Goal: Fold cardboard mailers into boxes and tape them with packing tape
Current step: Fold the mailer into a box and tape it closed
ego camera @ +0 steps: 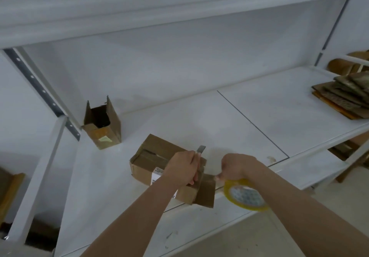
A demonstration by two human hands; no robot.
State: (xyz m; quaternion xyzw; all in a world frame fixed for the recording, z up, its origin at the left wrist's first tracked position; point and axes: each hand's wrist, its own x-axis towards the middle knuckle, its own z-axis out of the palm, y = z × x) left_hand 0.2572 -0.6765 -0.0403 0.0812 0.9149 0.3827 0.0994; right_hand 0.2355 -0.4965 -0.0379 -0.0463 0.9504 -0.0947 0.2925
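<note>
**One box nearly sealed, a stack still flat**

The box (167,169) lies on its side at the front edge of the white shelf (259,117), one flap hanging past the lip. The left hand (182,167) has its grip closed round a knife (199,157), blade across the box's end. The right hand (237,166) pinches the strip of tape pulled taut from the box; the yellow tape roll (246,195) hangs below it. I judge the cut is next, then pressing the strip down.

At ten o'clock from the box, well apart, a second box (102,129) stands upright with its top flaps open. A pile of flat cardboard (339,97) waits at two o'clock. Bare shelf between leaves room to work; the nearest edge is the front lip.
</note>
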